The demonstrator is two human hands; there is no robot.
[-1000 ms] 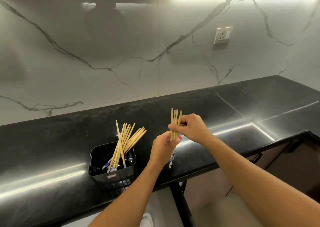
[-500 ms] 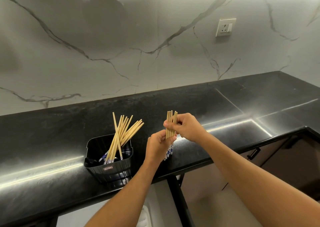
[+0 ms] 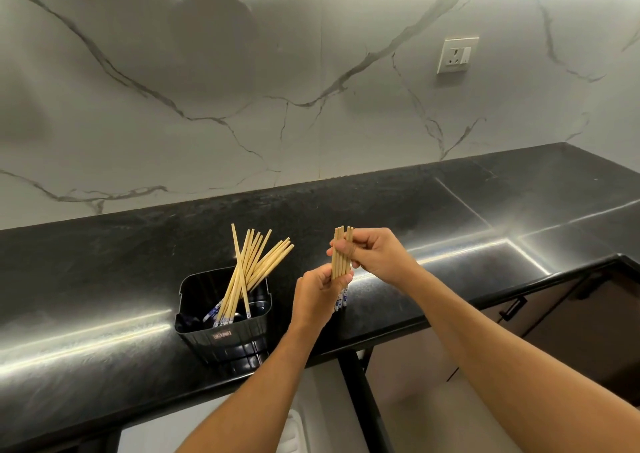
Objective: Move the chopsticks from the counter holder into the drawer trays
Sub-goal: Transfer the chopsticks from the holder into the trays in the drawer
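Both bare forearms reach up from the bottom of the frame toward its centre. The left hand (image 3: 318, 297) is closed in a fist grip, knuckles toward the camera; the right hand (image 3: 375, 255), just above and right, pinches with curled fingers.

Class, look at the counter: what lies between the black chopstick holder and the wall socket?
In the head view, the two hands, left hand and right hand, holding a bundle of chopsticks upright, between holder and socket.

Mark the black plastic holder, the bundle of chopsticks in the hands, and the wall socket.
black plastic holder (image 3: 227, 340), head view, front wall near its label
held bundle of wooden chopsticks (image 3: 341, 264), head view, bare shafts between the hands
white wall socket (image 3: 457, 54), head view, faceplate centre
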